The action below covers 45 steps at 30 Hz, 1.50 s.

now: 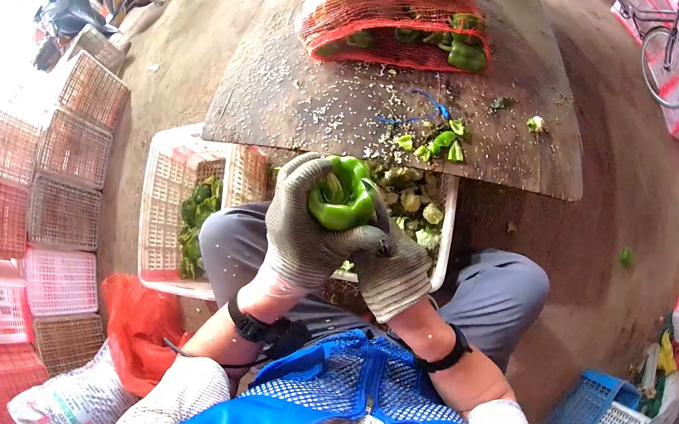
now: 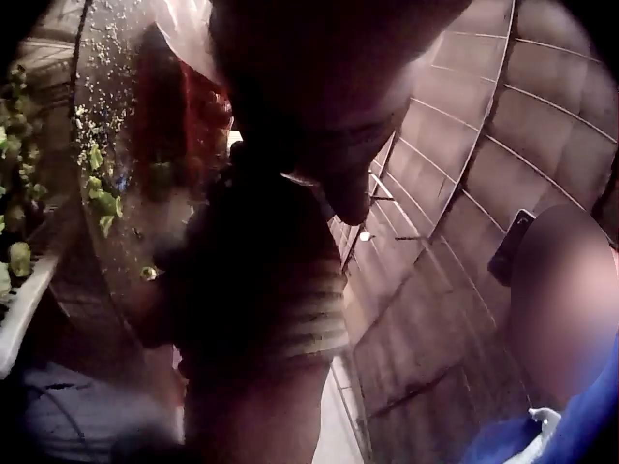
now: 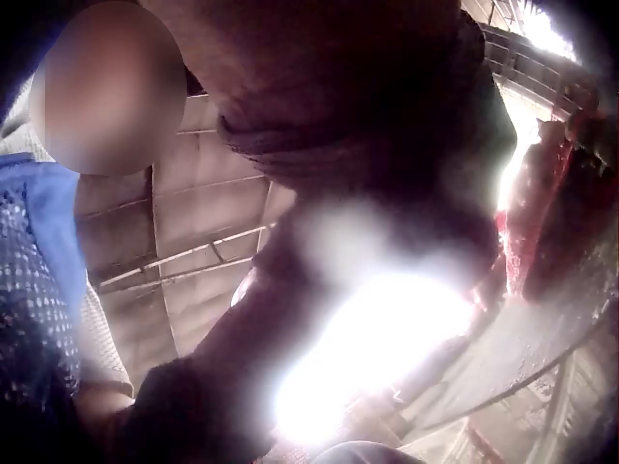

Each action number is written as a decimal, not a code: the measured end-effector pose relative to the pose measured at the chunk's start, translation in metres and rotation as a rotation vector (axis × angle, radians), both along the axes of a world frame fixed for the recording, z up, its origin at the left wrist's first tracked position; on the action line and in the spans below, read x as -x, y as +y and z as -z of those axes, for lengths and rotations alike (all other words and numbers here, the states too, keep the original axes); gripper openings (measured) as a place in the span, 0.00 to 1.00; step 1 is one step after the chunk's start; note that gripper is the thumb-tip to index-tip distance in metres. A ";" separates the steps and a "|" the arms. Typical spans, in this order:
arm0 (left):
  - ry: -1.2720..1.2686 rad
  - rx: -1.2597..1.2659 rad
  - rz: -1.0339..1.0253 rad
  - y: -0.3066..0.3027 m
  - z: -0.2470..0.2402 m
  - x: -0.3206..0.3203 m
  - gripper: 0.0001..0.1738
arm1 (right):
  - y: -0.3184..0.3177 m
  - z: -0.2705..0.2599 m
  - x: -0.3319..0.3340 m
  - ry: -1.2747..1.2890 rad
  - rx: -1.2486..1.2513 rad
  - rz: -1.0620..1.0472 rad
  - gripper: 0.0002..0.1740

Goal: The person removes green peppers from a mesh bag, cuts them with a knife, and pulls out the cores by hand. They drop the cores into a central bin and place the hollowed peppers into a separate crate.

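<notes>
A green bell pepper (image 1: pixel 348 206), hollowed around its stem end, is held up over the crates in front of the person's lap. The gloved left hand (image 1: pixel 298 228) grips it from the left, fingers curled over its far side and thumb below it. From the right comes the gloved right hand (image 1: pixel 395 268), its fingers curled round a dark, pointed blade-like tool (image 1: pixel 378 205) at the pepper's right edge. The tool's handle is hidden in the glove. In the left wrist view and right wrist view the hands are mostly dark shapes, and the pepper is hidden.
A board (image 1: pixel 303 107) lies ahead with pepper scraps (image 1: pixel 441 144) and pale seeds. On it stands a red mesh sack (image 1: pixel 399 15) of green peppers. Below are a white crate (image 1: pixel 442 247) of trimmings and another crate (image 1: pixel 168 219) with green peppers. Stacked crates (image 1: pixel 73 149) line the left.
</notes>
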<state>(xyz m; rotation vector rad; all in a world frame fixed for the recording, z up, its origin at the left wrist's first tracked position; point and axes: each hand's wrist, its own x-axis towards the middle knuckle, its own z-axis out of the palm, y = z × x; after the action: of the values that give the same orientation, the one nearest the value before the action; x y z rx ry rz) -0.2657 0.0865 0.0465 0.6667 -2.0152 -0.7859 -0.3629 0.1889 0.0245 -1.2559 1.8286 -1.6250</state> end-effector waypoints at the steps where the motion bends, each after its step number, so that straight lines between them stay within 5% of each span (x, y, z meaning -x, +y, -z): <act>1: 0.021 0.043 0.005 0.000 0.001 0.000 0.53 | 0.001 -0.003 -0.001 0.134 -0.049 0.014 0.21; 8: -0.019 0.011 -0.005 -0.006 0.003 -0.003 0.51 | -0.001 -0.010 -0.011 -0.009 -0.070 0.004 0.21; 15: -0.054 0.424 0.260 -0.015 -0.031 0.001 0.45 | 0.000 -0.014 -0.012 0.426 0.024 0.018 0.23; 17: 0.151 0.236 0.201 -0.015 -0.019 0.004 0.43 | -0.013 0.019 -0.018 0.368 -0.113 -0.057 0.17; 18: 0.290 -0.166 0.074 0.005 -0.030 0.011 0.39 | -0.013 -0.004 -0.025 0.166 -0.095 0.054 0.15; 20: 0.504 -0.655 -0.044 0.000 -0.045 0.019 0.35 | -0.026 0.007 -0.021 0.357 0.014 0.003 0.17; 21: 0.491 -0.832 0.266 -0.021 -0.040 0.011 0.38 | -0.026 -0.004 -0.022 0.262 -0.122 0.001 0.15; 22: 0.788 -1.187 0.168 -0.025 -0.033 0.019 0.42 | -0.023 0.012 -0.027 0.301 -0.245 -0.033 0.16; 26: 0.893 -1.261 0.261 -0.068 -0.023 0.004 0.43 | 0.007 0.047 -0.026 0.110 -0.441 -0.058 0.26; 30: 0.542 -1.259 0.294 -0.039 -0.015 -0.013 0.46 | 0.016 0.006 0.006 -0.136 -0.279 0.023 0.39; 34: 0.333 -1.195 0.381 -0.011 0.018 -0.012 0.53 | 0.007 -0.009 0.022 -0.056 -0.048 -0.138 0.47; 37: 0.117 -1.098 0.266 0.015 -0.010 -0.006 0.55 | 0.004 -0.013 0.026 0.109 -0.077 -0.179 0.44; 38: 0.058 -0.908 0.283 0.017 0.003 -0.010 0.57 | 0.007 -0.010 0.026 0.351 -0.049 -0.160 0.45; 40: -0.066 -0.927 0.253 0.022 0.001 -0.015 0.55 | 0.019 -0.018 0.022 0.103 -0.172 -0.206 0.47; 42: -0.120 -1.015 0.287 0.028 -0.011 -0.023 0.52 | 0.026 -0.005 0.021 0.166 -0.068 -0.275 0.48; 45: -0.080 -1.136 0.375 0.038 -0.011 -0.038 0.52 | 0.048 -0.023 0.014 0.098 -0.260 -0.316 0.50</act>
<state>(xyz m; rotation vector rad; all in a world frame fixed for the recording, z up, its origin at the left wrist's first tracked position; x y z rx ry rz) -0.2275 0.1248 0.0579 0.9251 -1.6352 -2.2042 -0.3772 0.2365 0.0475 -1.4370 1.7242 -1.1379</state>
